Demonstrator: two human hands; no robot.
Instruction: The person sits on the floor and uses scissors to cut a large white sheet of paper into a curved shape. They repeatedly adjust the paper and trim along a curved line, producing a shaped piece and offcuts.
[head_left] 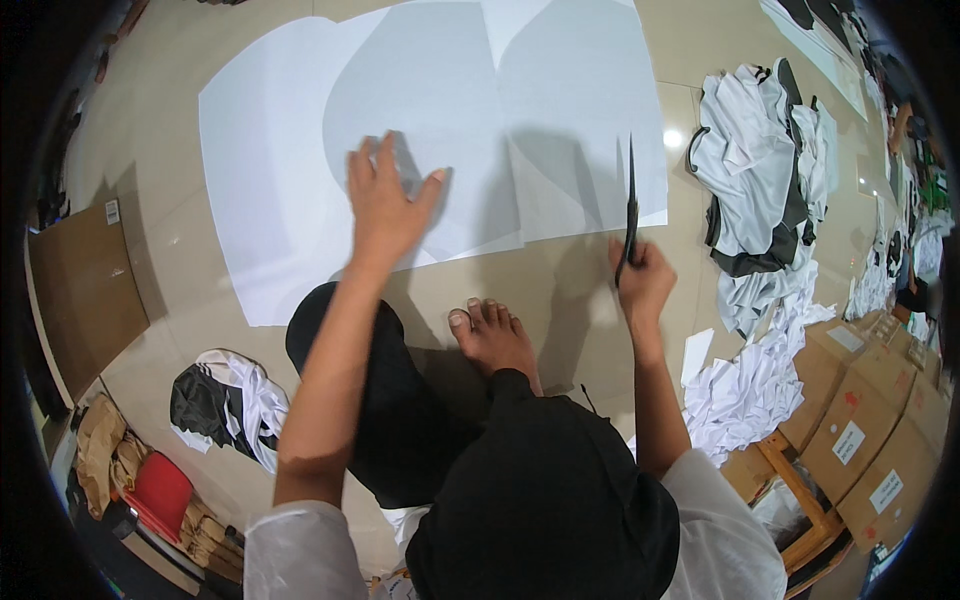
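Observation:
Large white sheets (270, 180) lie spread on the tiled floor in front of me, overlapping one another. Grey curved shapes, like garment pattern outlines, show on or through them. My left hand (388, 205) rests on the sheets, fingers spread and palm down. In my right hand (645, 280) is a pair of scissors (631, 205), with dark blades pointing away from me. The blades stand over the right part of the sheets, near their front edge, and look slightly apart. My fingers wrap round the scissor handles.
My bare foot (495, 340) is just short of the sheets. To the right lie a grey, white and black fabric pile (745, 170), white scraps (745, 400) and cardboard boxes (860, 410). At left are a brown board (88, 290), a black-and-white bundle (230, 405) and a red chair (160, 495).

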